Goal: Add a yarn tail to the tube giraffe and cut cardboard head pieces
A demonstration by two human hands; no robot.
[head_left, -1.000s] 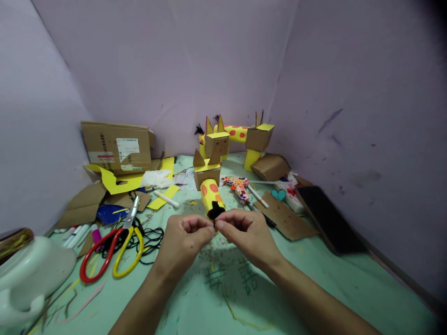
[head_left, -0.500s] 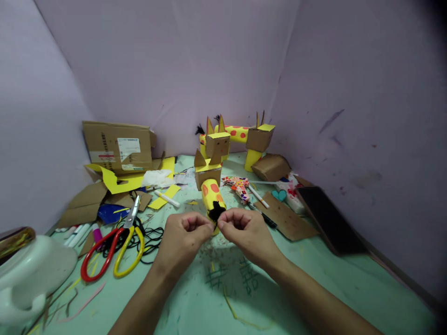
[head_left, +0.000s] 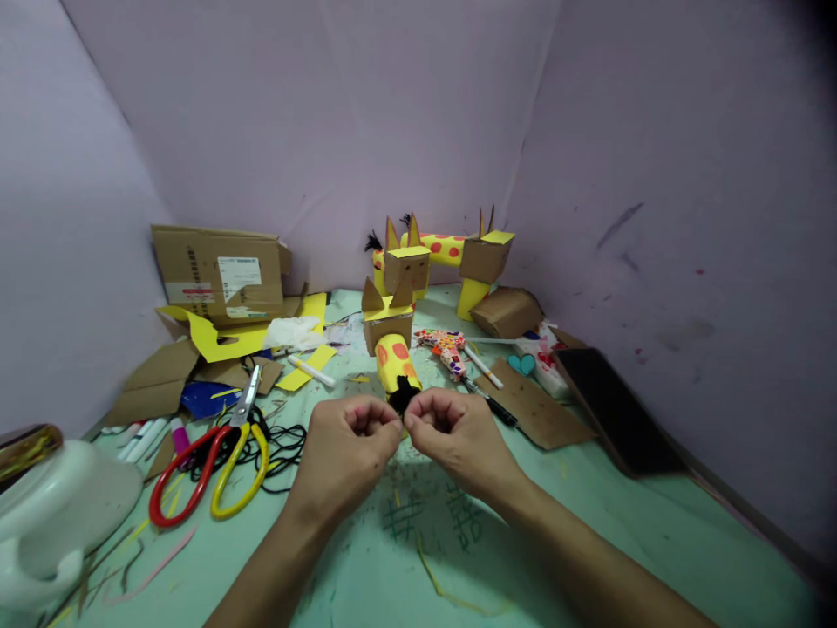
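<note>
My left hand (head_left: 343,445) and my right hand (head_left: 454,434) meet at the table's middle, both with fingers curled in a pinch. Between the fingertips sits a black yarn tuft (head_left: 402,397) at the near end of a yellow tube with orange spots (head_left: 394,359). That tube carries a brown cardboard box head with pointed ears (head_left: 387,323) at its far end and lies on the pale green table (head_left: 588,523). Whether each hand grips the tuft or the tube's end is hard to make out.
Red-and-yellow scissors (head_left: 213,458) lie on black yarn (head_left: 284,445) at left. Cardboard pieces (head_left: 219,275), yellow paper (head_left: 215,340) and markers (head_left: 153,436) fill the far left. Two more cardboard giraffes (head_left: 451,253) stand at the back. A dark tablet (head_left: 611,410) lies right, a white pot (head_left: 58,515) near left.
Both hands have drawn slightly closer together at the tuft, the fingers curling tighter. The tube figure has barely shifted.
</note>
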